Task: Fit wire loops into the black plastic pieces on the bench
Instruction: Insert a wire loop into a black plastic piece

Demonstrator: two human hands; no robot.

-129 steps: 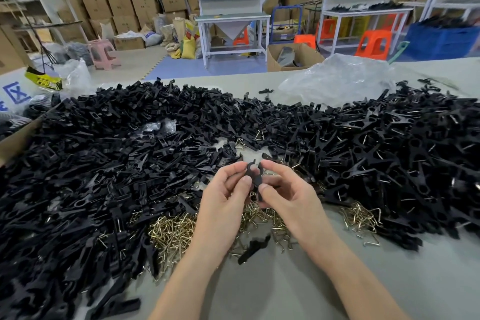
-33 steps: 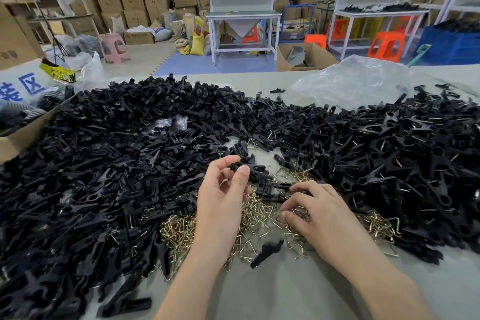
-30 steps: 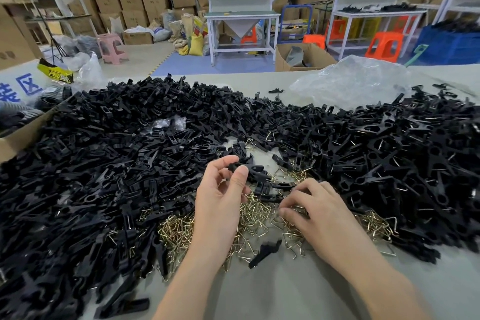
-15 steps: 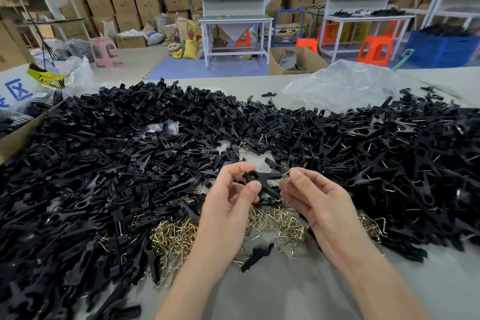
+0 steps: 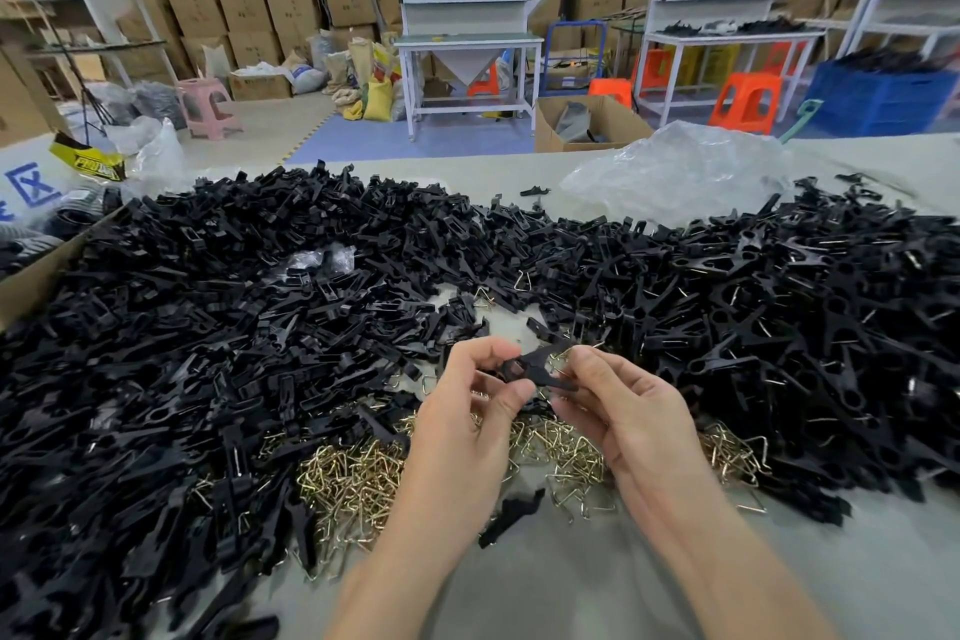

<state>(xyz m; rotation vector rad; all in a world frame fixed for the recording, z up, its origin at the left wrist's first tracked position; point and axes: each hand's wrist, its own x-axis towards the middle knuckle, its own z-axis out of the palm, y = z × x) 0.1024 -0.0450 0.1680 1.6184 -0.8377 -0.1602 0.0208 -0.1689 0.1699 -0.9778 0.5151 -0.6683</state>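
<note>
Ahead of me, a white work table (image 5: pixel 467 39); cardboard boxes (image 5: pixel 244 0) stacked behind it, a pink stool (image 5: pixel 205 107) to its left, orange stools (image 5: pixel 748 101) to its right.

Bare bench (image 5: pixel 571 587) lies open in front; black pieces (image 5: pixel 208 379) heap left, right, beyond; wire loops (image 5: pixel 353 478) between

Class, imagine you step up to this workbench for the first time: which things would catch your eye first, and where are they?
First comes the huge heap of black plastic pieces, which covers the bench from left to right. Next is the glinting pile of brass-coloured wire loops at the near middle. Just above it, the left hand and right hand pinch one black piece between them.
</note>
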